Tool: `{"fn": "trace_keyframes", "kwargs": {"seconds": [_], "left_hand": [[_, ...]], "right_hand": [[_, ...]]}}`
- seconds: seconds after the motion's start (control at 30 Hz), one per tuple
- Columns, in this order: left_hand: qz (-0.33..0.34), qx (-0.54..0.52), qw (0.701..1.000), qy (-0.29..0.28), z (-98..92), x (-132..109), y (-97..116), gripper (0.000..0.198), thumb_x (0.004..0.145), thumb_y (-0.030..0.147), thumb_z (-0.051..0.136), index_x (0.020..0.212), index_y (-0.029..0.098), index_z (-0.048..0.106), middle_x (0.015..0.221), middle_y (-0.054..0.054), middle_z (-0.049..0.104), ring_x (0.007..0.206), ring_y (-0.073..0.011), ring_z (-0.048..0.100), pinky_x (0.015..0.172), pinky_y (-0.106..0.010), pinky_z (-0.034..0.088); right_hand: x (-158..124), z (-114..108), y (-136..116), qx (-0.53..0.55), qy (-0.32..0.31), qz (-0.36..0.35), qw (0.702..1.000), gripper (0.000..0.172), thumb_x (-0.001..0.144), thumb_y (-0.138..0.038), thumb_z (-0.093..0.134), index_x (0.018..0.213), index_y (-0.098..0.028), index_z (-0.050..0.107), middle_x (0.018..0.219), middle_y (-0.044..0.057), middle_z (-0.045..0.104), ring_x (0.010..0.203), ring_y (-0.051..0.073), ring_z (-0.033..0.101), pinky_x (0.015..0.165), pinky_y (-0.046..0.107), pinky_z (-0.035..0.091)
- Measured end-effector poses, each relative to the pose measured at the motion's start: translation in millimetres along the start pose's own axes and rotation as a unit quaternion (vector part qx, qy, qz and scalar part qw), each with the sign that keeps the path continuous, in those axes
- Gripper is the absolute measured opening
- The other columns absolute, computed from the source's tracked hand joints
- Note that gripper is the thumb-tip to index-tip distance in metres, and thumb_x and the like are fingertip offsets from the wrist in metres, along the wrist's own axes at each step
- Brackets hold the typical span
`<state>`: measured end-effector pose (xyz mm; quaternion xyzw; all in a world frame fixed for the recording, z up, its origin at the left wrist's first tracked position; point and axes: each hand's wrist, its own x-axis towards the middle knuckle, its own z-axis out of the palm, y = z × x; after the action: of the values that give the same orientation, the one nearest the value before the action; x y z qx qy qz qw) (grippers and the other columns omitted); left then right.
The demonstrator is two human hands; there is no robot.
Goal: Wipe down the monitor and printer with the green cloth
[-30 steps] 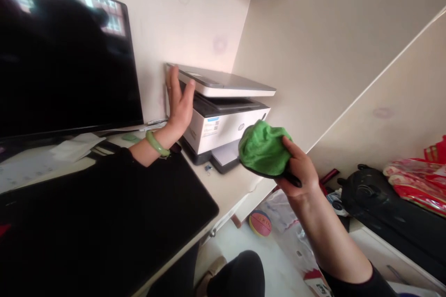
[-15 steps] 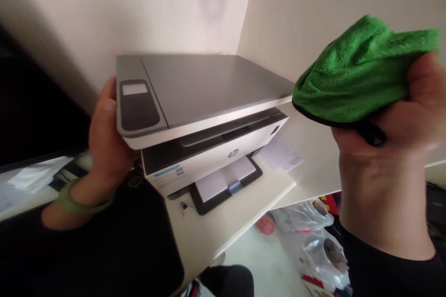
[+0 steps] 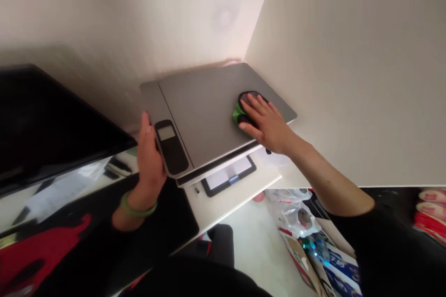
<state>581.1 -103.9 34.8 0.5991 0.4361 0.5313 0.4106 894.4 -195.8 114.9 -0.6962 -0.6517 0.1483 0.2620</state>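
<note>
A printer with a grey lid and a small control panel stands in the corner. My left hand rests against its left side, fingers stretched upward and fairly straight. On the right part of the lid lies a folded green cloth with a dark edge. My right hand presses the cloth down on the lid, its fingers spread over it. Much of the cloth is hidden under the palm. Below the lid, the paper tray with white sheets juts out at the front.
At the left is a black monitor, with papers below it. A black mat covers part of the white desk. Walls close in behind and right of the printer. Plastic bags and boxes sit on the floor.
My right hand has brought the cloth from the air at the right down onto the lid. My left hand stays at the printer's left side. The view has shifted to look down more.
</note>
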Motion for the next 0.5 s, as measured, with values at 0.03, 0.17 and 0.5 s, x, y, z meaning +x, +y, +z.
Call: {"fn": "trace_keyframes", "kwargs": {"seconds": [0.03,0.17,0.5], "left_hand": [[-0.026,-0.008,1.000,0.001,2.0,1.6,0.2,0.070,0.112,0.066,0.035,0.173,0.032,0.037,0.184,0.003,0.030,0.173,-0.0216,0.025,0.145,-0.044,0.018],[-0.048,0.013,0.999,-0.011,4.5,2.6,-2.6,0.080,0.109,0.076,0.030,0.176,0.033,0.028,0.187,0.002,0.018,0.174,-0.0194,0.015,0.145,-0.044,0.012],[-0.080,0.018,0.996,-0.031,0.5,-4.0,3.1,0.078,0.111,0.071,0.023,0.177,0.031,0.023,0.188,-0.005,0.011,0.175,-0.0217,0.007,0.144,-0.050,0.009]], "right_hand": [[11.3,6.1,-2.6,-0.014,0.004,0.016,1.000,0.084,0.095,-0.076,0.063,0.165,-0.033,0.051,0.185,0.007,0.029,0.175,0.044,0.012,0.139,0.073,0.001],[43.4,55.7,-68.0,-0.061,-0.046,-0.015,0.997,0.080,0.101,-0.061,0.063,0.169,-0.023,0.046,0.186,0.013,0.023,0.175,0.043,0.010,0.142,0.069,0.005],[-33.3,67.1,-95.7,0.006,-0.093,-0.116,0.989,0.060,0.108,-0.035,0.051,0.168,-0.031,0.046,0.183,0.003,0.034,0.175,0.026,0.023,0.144,0.058,0.020]]}}
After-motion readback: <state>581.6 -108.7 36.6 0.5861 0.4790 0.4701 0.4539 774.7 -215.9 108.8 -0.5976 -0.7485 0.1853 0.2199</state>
